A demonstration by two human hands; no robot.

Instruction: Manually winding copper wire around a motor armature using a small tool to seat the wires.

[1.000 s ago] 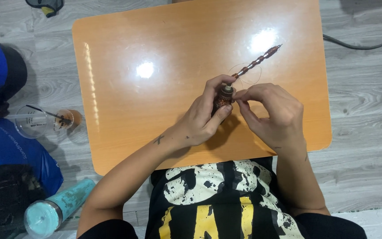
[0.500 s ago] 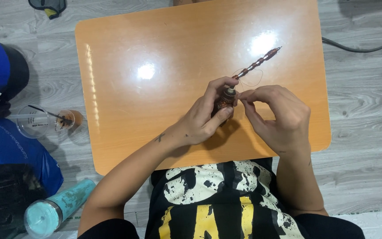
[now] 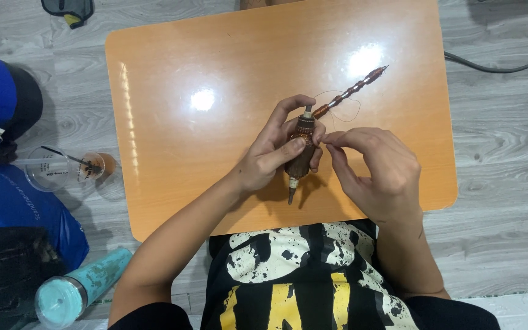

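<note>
My left hand (image 3: 273,160) is wrapped around the rotor (image 3: 301,154), gripping it upright above the table (image 3: 172,91) so its wound end faces my right hand (image 3: 374,174). My right fingers are pinched shut on the thin wire (image 3: 340,111) — it loops up by the spindle (image 3: 351,90), which lies flat just beyond. Bare tabletop spreads left and ahead; the near edge sits close under my wrists.
</note>
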